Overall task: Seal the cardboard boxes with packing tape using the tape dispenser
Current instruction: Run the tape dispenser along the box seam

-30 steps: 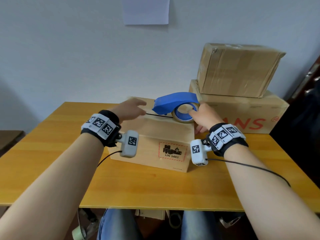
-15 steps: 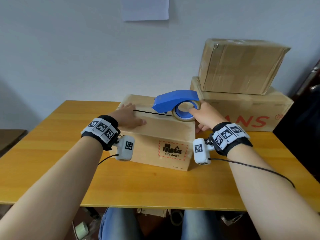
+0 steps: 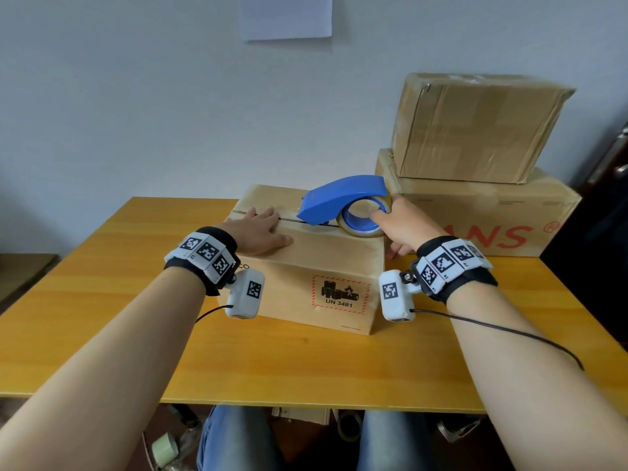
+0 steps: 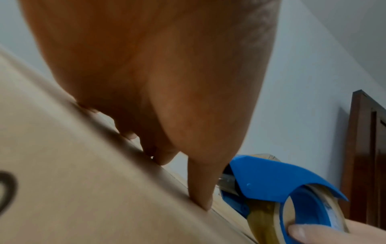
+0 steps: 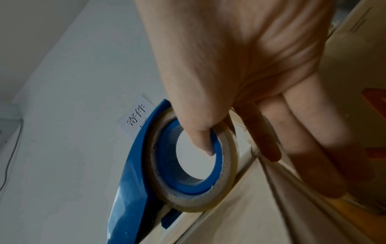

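A small cardboard box (image 3: 306,280) with a UN 3481 label stands mid-table, its top flaps closed along a dark seam. My left hand (image 3: 258,229) lies flat on the near flap, fingers straight and pressing down (image 4: 200,189). The blue tape dispenser (image 3: 343,202) with its clear tape roll (image 5: 227,165) sits on the right end of the seam. My right hand (image 3: 394,222) grips it, thumb hooked inside the blue core (image 5: 200,140) and fingers behind the roll. In the left wrist view the dispenser (image 4: 271,184) lies just beyond my fingertips.
Two larger cardboard boxes are stacked at the back right: a taped one (image 3: 475,127) atop a long one with red lettering (image 3: 492,226). The yellow table (image 3: 306,368) extends toward me. A paper sheet (image 3: 287,15) hangs on the wall. A dark wooden door (image 4: 367,156) is at right.
My left hand came down from a raised reach and now lies flat on the box top, nearer the left end. The dispenser and right hand stay at the box's right end.
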{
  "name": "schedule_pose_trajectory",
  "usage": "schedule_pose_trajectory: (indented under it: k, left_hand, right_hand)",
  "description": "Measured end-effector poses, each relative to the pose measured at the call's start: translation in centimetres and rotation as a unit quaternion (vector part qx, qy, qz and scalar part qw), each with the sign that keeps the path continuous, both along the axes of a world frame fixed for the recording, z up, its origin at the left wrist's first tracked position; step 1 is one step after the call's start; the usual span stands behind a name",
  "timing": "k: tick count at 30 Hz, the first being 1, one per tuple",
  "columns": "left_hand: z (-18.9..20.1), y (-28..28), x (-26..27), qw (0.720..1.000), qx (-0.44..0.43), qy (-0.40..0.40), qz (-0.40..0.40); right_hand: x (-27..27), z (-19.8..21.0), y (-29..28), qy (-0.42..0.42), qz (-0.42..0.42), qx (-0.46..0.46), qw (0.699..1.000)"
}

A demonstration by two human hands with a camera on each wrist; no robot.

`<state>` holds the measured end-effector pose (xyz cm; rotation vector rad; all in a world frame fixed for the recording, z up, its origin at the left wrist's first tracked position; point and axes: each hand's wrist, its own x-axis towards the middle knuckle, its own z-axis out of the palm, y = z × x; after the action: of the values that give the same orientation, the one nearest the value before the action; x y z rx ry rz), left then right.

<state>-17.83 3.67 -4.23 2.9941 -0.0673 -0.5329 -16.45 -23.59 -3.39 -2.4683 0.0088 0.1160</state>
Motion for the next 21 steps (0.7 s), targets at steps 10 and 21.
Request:
schedule_pose_trajectory:
  k: [10, 21]
  left_hand:
    - [0.6, -2.1, 0.2, 0.998, 0.041, 0.020, 0.045]
    - [1.0, -3.1, 0.2, 0.992, 0.111, 0.024, 0.053]
  right_hand:
    - [0.2, 1.6, 0.2, -0.111, 0.016, 0.023, 0.993]
    - [0.8, 1.3, -0.6, -0.085, 0.023, 0.093, 0.992]
